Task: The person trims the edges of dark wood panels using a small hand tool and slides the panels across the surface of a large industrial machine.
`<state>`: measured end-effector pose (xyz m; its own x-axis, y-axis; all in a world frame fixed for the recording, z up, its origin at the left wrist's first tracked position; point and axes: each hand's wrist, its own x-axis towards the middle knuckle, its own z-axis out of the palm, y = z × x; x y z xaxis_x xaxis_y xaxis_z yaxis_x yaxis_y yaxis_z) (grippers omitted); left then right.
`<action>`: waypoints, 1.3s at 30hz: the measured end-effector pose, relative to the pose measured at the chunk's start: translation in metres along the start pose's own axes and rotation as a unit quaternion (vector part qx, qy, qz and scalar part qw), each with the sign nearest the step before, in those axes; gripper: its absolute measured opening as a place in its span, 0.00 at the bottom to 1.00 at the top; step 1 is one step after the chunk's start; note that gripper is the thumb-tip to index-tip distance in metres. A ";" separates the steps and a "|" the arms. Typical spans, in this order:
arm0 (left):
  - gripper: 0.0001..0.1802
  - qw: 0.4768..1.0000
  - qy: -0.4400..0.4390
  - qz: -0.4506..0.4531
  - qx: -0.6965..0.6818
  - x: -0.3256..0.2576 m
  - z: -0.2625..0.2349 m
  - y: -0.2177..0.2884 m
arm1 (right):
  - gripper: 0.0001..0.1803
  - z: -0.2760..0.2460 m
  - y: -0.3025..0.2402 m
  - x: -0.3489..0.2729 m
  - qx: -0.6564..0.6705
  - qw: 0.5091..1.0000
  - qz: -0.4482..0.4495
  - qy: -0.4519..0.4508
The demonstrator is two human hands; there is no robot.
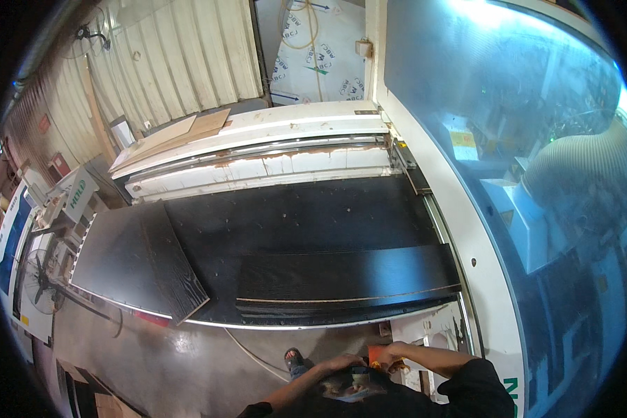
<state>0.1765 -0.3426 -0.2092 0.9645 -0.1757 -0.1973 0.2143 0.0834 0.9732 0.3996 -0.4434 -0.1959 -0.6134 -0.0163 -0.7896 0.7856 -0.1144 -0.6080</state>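
Note:
Close to my body, below the front edge of the black machine bed (292, 209), my right hand (393, 354) is closed around a small yellow-orange object (376, 365) whose kind I cannot make out. Just left of it is my left hand (346, 361), its fingers mostly hidden against my dark shirt. A stack of black wood-grain boards (348, 275) lies at the front right of the bed, pale edges showing. On the bed's left part rests a dark panel (111, 244), with a narrow black board (174, 265) set at a slant beside it.
A white machine frame with a blue see-through cover (481, 139) rises on the right. Light-brown sheets (181, 136) lie on the white ledge at the back. A standing fan (42, 279) is at the left. Black boards (83, 390) stand at the lower left.

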 end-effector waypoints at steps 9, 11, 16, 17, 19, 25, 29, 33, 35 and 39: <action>0.25 0.991 -0.049 -0.005 0.125 -0.050 -0.045 -0.065 | 0.15 -0.005 -0.027 -0.002 0.213 0.977 0.004 -0.004; 0.25 0.994 -0.049 -0.020 0.095 -0.069 -0.044 -0.033 | 0.11 -0.005 -0.020 0.007 0.199 0.980 -0.011 -0.024; 0.25 0.995 -0.059 -0.052 0.057 -0.084 -0.047 0.003 | 0.11 -0.007 -0.043 -0.002 0.208 0.977 -0.024 0.050; 0.25 0.995 -0.063 -0.058 0.048 -0.080 -0.049 0.008 | 0.11 -0.010 -0.050 -0.003 0.210 0.976 -0.021 0.057; 0.25 0.994 -0.079 -0.063 0.037 -0.063 -0.053 0.014 | 0.11 -0.011 -0.057 -0.010 0.216 0.974 -0.008 0.067; 0.26 0.995 -0.080 -0.055 0.013 -0.049 -0.057 0.037 | 0.11 0.009 -0.056 -0.021 0.240 0.968 0.017 0.071; 0.27 1.000 -0.006 -0.021 0.002 -0.089 -0.054 0.056 | 0.11 0.016 -0.049 -0.025 0.251 0.965 0.024 0.067; 0.27 0.995 0.093 0.020 0.019 -0.163 -0.038 0.096 | 0.11 0.012 -0.049 -0.018 0.247 0.967 0.021 0.064; 0.28 0.996 0.094 0.006 0.008 -0.174 -0.035 0.115 | 0.11 0.011 -0.048 -0.020 0.247 0.967 0.022 0.062; 0.32 0.997 0.026 -0.064 -0.043 -0.179 -0.040 0.149 | 0.11 0.011 -0.049 -0.021 0.247 0.967 0.023 0.060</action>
<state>0.0421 -0.2599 -0.0340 0.9344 -0.1389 -0.3280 0.3470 0.1470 0.9263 0.3730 -0.4484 -0.1490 -0.5422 0.0797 -0.8365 0.6593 -0.5768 -0.4823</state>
